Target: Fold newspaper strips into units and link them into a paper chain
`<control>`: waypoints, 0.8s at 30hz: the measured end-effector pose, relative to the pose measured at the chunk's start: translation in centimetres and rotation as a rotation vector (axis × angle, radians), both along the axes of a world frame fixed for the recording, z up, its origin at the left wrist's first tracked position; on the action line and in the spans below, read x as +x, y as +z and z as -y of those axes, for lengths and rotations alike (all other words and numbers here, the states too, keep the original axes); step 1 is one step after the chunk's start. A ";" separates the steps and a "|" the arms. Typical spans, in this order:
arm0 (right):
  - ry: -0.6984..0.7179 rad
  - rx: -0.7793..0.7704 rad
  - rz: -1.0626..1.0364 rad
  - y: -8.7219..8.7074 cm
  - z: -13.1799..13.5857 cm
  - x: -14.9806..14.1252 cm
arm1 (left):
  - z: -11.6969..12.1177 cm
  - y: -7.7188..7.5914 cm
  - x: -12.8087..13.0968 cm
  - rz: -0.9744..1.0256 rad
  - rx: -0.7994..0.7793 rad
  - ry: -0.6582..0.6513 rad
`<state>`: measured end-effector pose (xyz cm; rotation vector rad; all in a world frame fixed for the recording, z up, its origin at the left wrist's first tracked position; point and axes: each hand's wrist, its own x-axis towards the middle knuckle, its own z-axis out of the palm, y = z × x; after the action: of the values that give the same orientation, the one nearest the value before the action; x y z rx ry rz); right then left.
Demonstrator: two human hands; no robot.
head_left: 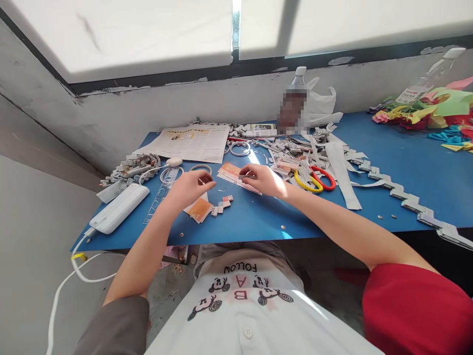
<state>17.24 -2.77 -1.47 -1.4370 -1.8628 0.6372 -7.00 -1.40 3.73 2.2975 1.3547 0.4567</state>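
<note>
My right hand (263,180) is closed, thumb against fingers, around a thin grey paper strip (244,176). It is over an orange-and-white printed paper (232,172) lying on the blue table. My left hand (187,189) hovers to the left with its fingers curved and a gap before the thumb; nothing shows in it. Below that hand lies another orange paper piece (200,210). Beside it sits a short zigzag chain of folded paper (221,205) with red and white parts.
Yellow-and-red scissors (314,179) lie among paper strips on the right. A long folded-paper chain (404,197) reaches the table's right front edge. A newspaper (192,142), a bottle (293,106) and coloured papers (439,111) are behind. At left is a white power strip (120,209) with a cable.
</note>
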 end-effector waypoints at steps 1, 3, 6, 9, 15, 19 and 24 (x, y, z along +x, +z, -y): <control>-0.001 0.021 0.033 0.0 -0.4 0.0 | 0.8 0.0 -0.7 -0.091 -0.008 -0.016; -0.004 0.061 0.114 0.0 -1.2 0.0 | 2.6 -0.5 -1.9 -0.226 0.006 -0.056; -0.009 0.112 0.257 0.0 -2.2 -0.1 | 4.7 -2.0 -3.3 -0.273 0.075 -0.053; -0.012 0.050 0.321 0.5 -2.3 -0.5 | 5.5 -3.6 -4.3 -0.192 0.125 -0.012; 0.031 -0.026 0.354 1.9 -1.0 -1.0 | 4.9 -3.9 -5.3 -0.013 0.127 0.135; 0.172 0.053 0.243 2.8 0.0 -1.5 | 3.5 -2.0 -4.7 0.307 0.107 0.287; 0.271 -0.116 -0.248 3.8 1.4 -2.9 | 1.3 -0.7 -0.8 0.764 -0.205 0.233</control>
<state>14.35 -4.20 2.33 -1.1233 -1.8597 1.0220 -7.77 -2.68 2.99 1.5414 1.1854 1.0772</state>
